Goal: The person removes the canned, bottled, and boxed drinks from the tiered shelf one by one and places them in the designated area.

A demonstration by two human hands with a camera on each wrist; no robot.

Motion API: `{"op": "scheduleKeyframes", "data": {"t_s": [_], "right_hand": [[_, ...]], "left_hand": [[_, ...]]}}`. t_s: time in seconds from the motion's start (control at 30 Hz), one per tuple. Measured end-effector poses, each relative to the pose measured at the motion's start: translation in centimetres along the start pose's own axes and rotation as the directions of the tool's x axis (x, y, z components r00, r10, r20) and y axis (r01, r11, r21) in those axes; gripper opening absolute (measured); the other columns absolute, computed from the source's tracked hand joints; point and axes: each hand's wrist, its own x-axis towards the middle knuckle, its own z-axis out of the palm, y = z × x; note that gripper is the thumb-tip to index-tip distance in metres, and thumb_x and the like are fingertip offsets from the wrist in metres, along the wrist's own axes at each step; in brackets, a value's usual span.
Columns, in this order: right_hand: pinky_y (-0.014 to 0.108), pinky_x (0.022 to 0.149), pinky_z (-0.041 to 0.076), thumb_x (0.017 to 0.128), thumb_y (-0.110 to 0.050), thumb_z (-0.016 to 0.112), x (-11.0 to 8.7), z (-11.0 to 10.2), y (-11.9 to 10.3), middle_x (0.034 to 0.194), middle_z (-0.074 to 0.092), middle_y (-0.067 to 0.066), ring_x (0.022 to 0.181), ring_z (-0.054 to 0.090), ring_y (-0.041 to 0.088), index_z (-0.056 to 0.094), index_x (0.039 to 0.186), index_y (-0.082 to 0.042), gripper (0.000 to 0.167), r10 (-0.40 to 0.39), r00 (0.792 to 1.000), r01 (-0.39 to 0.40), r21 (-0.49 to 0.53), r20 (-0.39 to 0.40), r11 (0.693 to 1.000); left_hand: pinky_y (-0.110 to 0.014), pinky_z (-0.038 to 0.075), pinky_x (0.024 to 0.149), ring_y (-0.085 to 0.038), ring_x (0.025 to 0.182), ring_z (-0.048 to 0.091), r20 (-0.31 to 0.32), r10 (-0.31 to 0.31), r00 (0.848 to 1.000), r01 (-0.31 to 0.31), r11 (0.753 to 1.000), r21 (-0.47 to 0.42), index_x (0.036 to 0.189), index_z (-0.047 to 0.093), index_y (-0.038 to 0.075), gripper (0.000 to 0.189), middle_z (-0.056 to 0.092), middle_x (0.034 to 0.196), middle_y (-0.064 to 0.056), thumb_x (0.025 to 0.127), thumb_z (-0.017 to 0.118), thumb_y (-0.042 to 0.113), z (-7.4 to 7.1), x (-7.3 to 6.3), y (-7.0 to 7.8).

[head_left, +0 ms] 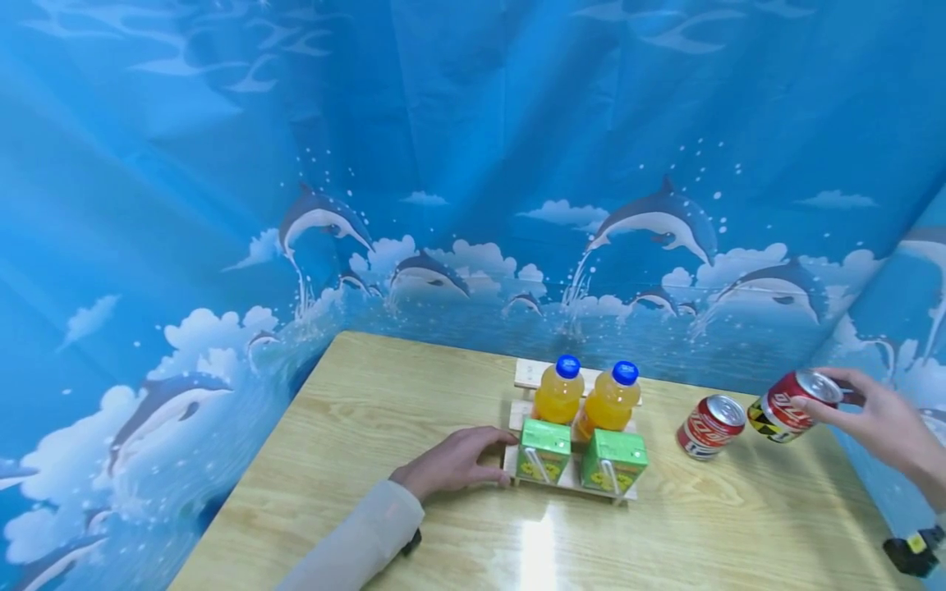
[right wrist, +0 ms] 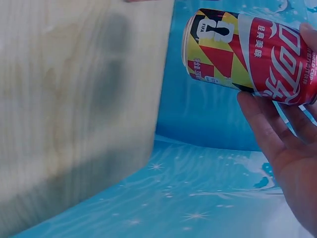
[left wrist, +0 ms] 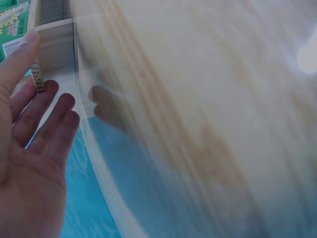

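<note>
On the right, my right hand (head_left: 878, 423) holds a red cola can (head_left: 791, 408) tilted. In the right wrist view its thumb and fingers wrap the top end of the can, and a yellow and black pattern shows at its base. A second cola can (head_left: 711, 428) stands upright on the table beside it. My left hand (head_left: 461, 462) rests at the left end of a slatted wooden rack (head_left: 528, 373), fingers fairly straight and fingertips right at its edge. On the rack are two orange drink bottles (head_left: 559, 398) behind two green juice boxes (head_left: 543, 451).
The light wooden table (head_left: 384, 410) carries everything. Behind it hangs a blue curtain (head_left: 480, 164) with a dolphin print, which also falls along both sides. The held can hangs near the table's right side.
</note>
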Motion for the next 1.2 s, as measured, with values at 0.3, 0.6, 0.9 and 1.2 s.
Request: {"op": "scheduleKeyframes", "data": {"t_s": [0.3, 0.6, 0.9, 1.2], "right_hand": [[0.061, 0.066, 0.062, 0.105, -0.031, 0.075, -0.7, 1.7, 1.8, 0.129, 0.047, 0.051, 0.109, 0.052, 0.07, 0.037, 0.147, 0.022, 0.077, -0.017, 1.0, 0.017, 0.001, -0.01, 1.0], [0.054, 0.063, 0.062, 0.102, -0.034, 0.079, -1.1, 3.0, 2.9, 0.125, 0.054, 0.052, 0.107, 0.058, 0.068, 0.044, 0.142, 0.021, 0.076, 0.012, 1.0, -0.012, -0.032, 0.009, 0.999], [0.049, 0.062, 0.061, 0.099, -0.037, 0.082, -1.3, 3.9, 3.7, 0.12, 0.058, 0.051, 0.104, 0.061, 0.067, 0.045, 0.14, 0.02, 0.08, 0.012, 1.0, -0.011, -0.047, 0.024, 0.999], [0.037, 0.061, 0.055, 0.098, -0.04, 0.083, -1.4, 4.5, 3.9, 0.121, 0.059, 0.051, 0.102, 0.063, 0.064, 0.044, 0.142, 0.021, 0.085, 0.031, 0.999, -0.029, -0.061, 0.032, 0.998]], "left_hand": [[-0.042, 0.045, 0.129, -0.013, 0.15, 0.054, 0.0, 0.009, 1.0, -0.009, 1.0, -0.003, 0.157, 0.056, 0.029, 0.069, 0.058, 0.16, 0.01, 0.096, 0.076, 0.056, 0.0, 0.0, -0.2], [-0.042, 0.046, 0.128, -0.013, 0.15, 0.054, -0.001, 0.014, 1.0, -0.014, 1.0, -0.011, 0.156, 0.057, 0.03, 0.068, 0.058, 0.16, 0.011, 0.097, 0.075, 0.058, 0.1, 0.0, -0.2], [-0.041, 0.046, 0.128, -0.013, 0.15, 0.054, -0.009, 0.02, 1.0, -0.02, 1.0, -0.004, 0.156, 0.057, 0.03, 0.067, 0.059, 0.159, 0.011, 0.098, 0.075, 0.057, 0.2, 0.1, -0.5], [-0.042, 0.045, 0.129, -0.013, 0.151, 0.053, -0.013, 0.02, 1.0, -0.019, 1.0, 0.005, 0.156, 0.057, 0.03, 0.067, 0.058, 0.16, 0.011, 0.098, 0.076, 0.057, 0.2, 0.0, -0.4]]}}
